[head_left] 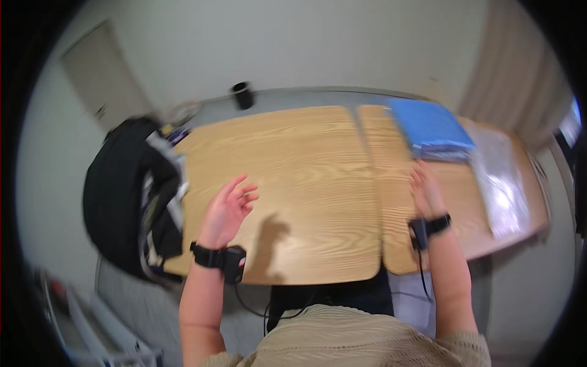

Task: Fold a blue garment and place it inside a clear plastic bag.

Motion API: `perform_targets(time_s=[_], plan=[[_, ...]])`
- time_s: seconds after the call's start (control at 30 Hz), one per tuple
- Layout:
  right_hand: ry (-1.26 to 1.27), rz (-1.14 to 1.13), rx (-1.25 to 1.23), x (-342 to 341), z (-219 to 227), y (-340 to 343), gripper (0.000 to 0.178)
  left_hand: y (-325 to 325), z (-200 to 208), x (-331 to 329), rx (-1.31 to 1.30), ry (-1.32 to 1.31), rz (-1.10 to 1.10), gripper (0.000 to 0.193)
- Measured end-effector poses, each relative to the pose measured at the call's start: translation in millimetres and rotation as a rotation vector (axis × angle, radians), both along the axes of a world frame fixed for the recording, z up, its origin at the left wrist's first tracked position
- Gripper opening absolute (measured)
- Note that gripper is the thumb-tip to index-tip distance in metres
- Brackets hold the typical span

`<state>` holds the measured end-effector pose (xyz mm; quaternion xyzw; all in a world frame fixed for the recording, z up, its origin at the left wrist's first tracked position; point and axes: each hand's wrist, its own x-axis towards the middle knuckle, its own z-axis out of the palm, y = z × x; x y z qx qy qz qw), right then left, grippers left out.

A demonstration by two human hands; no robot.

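Note:
My left hand (229, 208) hovers over the left part of a light wooden table (293, 177), palm turned inward, fingers spread, holding nothing. My right hand (426, 191) reaches forward over a second wooden table (397, 244) pushed against the first one. Its fingers point toward a stack of folded blue cloth (431, 127) at the far right, just short of the stack's near edge. It holds nothing. Both wrists wear black bands with small devices.
A black bag (122, 196) with light items sits at the table's left end. Clear plastic packaging (501, 183) lies on the right of the far table. A small black cylinder (243, 95) stands on the floor by the wall. A curtain (513, 73) hangs at right.

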<state>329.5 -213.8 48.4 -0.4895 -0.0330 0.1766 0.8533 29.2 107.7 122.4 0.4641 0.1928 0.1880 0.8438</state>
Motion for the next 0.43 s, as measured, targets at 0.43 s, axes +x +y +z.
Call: perform_targets(time_s=[0.43], plan=[[-0.215,0.065,-0.169,-145.6,-52.6,-17.1,0.031,159.8,-19.0,-228.0,0.339,0.296,0.95,0.038]])
